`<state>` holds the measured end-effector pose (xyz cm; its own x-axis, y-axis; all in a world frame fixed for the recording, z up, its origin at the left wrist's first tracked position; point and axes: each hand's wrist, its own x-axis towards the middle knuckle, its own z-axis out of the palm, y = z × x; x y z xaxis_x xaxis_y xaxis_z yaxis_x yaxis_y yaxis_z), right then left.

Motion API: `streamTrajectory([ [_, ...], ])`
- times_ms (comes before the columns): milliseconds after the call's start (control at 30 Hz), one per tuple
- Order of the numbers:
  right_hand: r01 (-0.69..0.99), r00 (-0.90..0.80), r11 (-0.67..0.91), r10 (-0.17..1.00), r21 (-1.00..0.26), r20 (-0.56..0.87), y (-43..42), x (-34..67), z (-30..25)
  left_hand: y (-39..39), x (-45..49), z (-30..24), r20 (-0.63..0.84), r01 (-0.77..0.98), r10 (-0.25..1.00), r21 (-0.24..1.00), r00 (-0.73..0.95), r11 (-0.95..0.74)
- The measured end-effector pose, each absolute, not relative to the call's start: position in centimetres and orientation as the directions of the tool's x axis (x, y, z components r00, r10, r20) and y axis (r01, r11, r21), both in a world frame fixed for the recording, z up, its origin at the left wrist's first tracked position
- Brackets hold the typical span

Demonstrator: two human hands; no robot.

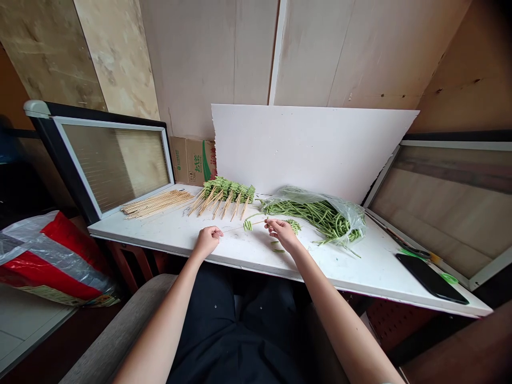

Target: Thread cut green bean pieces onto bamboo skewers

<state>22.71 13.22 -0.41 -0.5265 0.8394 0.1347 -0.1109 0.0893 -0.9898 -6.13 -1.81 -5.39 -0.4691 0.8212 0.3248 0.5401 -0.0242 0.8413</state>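
Note:
My left hand is closed in a pinch around one end of a thin bamboo skewer just above the table's front edge. A long green bean sits on the skewer in short folds, its loose end curving up and right. My right hand pinches at the skewer's other end, where the bean's tail also meets the fingers; the exact grip is too small to make out. Beside and partly behind my right hand lie folded green bean pieces. A short bean piece lies just below it.
Bean-loaded skewers are piled at the back. Bare skewers lie left of them. A clear plastic bag holds long green beans. A black phone and scissors lie right; a white board stands behind.

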Motion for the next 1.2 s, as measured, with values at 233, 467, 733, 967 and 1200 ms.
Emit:
streamTrajectory([
  [233, -0.099, -0.517, 0.096, 0.846, -0.99, 0.134, 13.18, 22.48, -0.8, -1.76, -6.24, -5.64, 0.339, 0.546, 0.808, 0.838, -0.482, -0.026],
  [467, -0.086, -0.518, 0.098, 0.846, -0.992, 0.128, 13.14, 22.56, -0.71, -1.74, -6.18, -5.5, 0.353, 0.54, 0.801, 0.841, -0.484, -0.045],
  [733, -0.097, -0.518, 0.089, 0.846, -0.991, 0.127, 13.2, 22.56, -0.82, -1.76, -6.2, -5.56, 0.352, 0.545, 0.802, 0.838, -0.483, -0.039],
  [967, -0.095, -0.522, 0.1, 0.842, -0.99, 0.135, 13.32, 22.59, -0.94, -1.7, -6.27, -5.67, 0.348, 0.531, 0.804, 0.846, -0.483, -0.048],
  [1200, -0.094, -0.524, 0.101, 0.841, -0.99, 0.135, 13.22, 22.61, -0.81, -1.58, -6.48, -5.91, 0.343, 0.54, 0.806, 0.841, -0.482, -0.035],
])
